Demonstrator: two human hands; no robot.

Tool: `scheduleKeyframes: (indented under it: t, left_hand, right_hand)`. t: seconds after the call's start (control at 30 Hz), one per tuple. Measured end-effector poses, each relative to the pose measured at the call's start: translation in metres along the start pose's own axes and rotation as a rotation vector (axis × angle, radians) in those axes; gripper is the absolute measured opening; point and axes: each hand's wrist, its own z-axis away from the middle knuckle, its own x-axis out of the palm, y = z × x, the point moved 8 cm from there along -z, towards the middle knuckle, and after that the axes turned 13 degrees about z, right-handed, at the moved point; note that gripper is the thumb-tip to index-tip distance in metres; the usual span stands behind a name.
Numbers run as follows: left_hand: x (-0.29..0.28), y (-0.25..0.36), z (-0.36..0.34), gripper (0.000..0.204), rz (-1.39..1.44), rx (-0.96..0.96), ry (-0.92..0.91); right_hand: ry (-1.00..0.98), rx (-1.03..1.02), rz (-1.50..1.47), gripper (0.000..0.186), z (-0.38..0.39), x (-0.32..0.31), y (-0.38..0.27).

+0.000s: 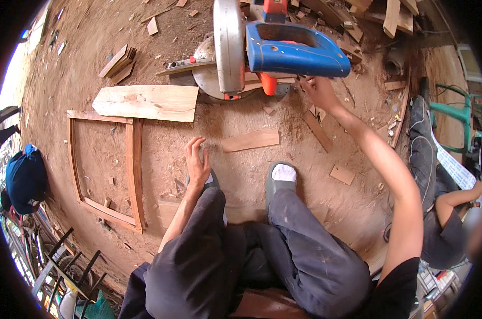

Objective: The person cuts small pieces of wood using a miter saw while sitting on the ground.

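Observation:
A miter saw (pixel 231 50) with a round blade guard and a blue handle (pixel 299 53) stands on the ground ahead of me. My right hand (pixel 320 94) reaches in just below the handle, fingers bent together by the end of a narrow wood strip (pixel 286 81) on the saw's base. The handle partly covers the fingertips, so what they grip is unclear. My left hand (pixel 197 165) hangs above my left shoe, fingers extended and holding nothing. Between my hands and the saw lies a short, slightly curved board (pixel 250 140).
Left of the saw, a wide pale board (pixel 148 102) lies at the top of a rectangular wooden frame (pixel 134 175). Stacked offcuts (pixel 118 64) sit farther left, and scrap wood (pixel 392 18) is piled at the far right. Another person (pixel 448 228) sits at right near a green chair (pixel 453 109).

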Motion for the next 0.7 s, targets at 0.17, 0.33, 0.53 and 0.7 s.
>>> scheduleKeyframes:
  t: [0.17, 0.33, 0.53, 0.7]
  left_hand:
    - [-0.011, -0.003, 0.0, 0.031, -0.017, -0.011, 0.036]
    - [-0.008, -0.008, 0.0, 0.024, 0.012, -0.043, 0.007]
    - [-0.003, -0.005, -0.003, 0.019, 0.01, -0.003, 0.008]
    - [-0.005, -0.002, -0.004, 0.017, -0.022, 0.007, 0.008]
  right_hand:
    - [-0.116, 0.621, -0.494, 0.023, -0.023, 0.044, 0.017]
    - [-0.082, 0.827, -0.679, 0.021, -0.004, 0.057, 0.002]
    - [-0.04, 0.774, -0.796, 0.024, 0.003, 0.06, 0.014]
    - [-0.101, 0.817, -0.752, 0.021, -0.004, 0.057, 0.007]
